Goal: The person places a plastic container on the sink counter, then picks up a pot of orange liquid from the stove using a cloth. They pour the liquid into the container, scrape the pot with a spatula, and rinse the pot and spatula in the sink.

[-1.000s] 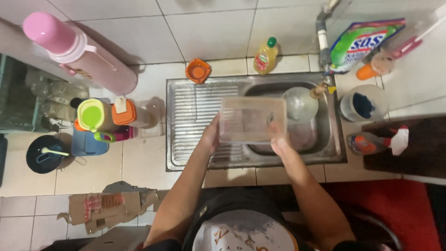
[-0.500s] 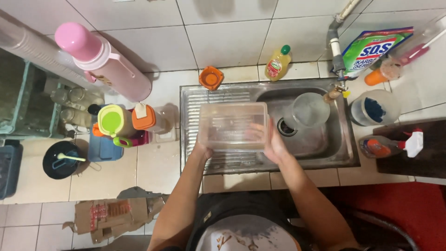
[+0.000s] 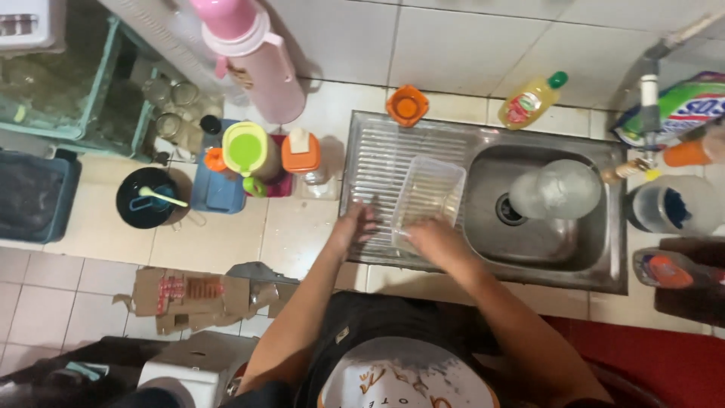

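Note:
A clear rectangular plastic container (image 3: 432,189) lies on the ribbed steel drainboard (image 3: 381,155) just left of the sink basin (image 3: 559,242). My right hand (image 3: 436,240) grips the container's near end. To the left of the container, my left hand (image 3: 355,224) rests flat on the drainboard with fingers spread and holds nothing. A clear round bowl (image 3: 557,189) sits upside down in the basin beside the drain (image 3: 507,213).
Behind the sink stand an orange cup (image 3: 408,106) and a yellow soap bottle (image 3: 533,98). A tap (image 3: 649,94) is at right. Left of the drainboard stand a pink flask (image 3: 253,53), a green-lidded jar (image 3: 245,147), an orange-capped bottle (image 3: 302,155) and a black bowl with a green spoon (image 3: 147,198).
The container, held up in both hands over the sink, has come down and leftward onto the drainboard. My left hand has let go of it and lies flat beside it.

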